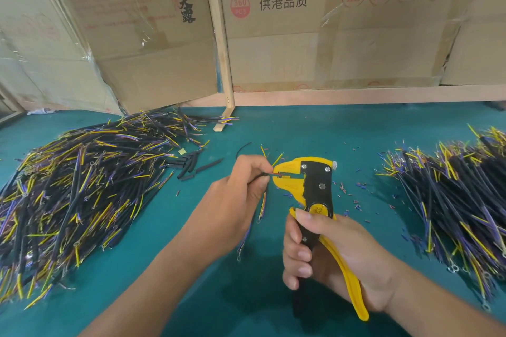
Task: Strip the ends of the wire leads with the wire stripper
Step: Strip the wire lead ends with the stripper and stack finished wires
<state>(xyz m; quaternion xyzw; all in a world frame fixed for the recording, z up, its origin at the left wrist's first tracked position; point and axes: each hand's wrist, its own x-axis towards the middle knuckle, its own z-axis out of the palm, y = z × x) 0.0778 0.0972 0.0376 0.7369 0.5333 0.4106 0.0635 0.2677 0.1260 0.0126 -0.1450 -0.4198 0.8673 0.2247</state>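
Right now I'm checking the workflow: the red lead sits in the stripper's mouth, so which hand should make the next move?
The right hand. It already grips the handles of the wire stripper, so squeezing probably comes next. The left hand pinches the red lead at the tool's mouth and seems best kept steady.

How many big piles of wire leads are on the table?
2: one pile on the left side of the green table, one pile at the right edge, running out of view, so more could lie beyond.
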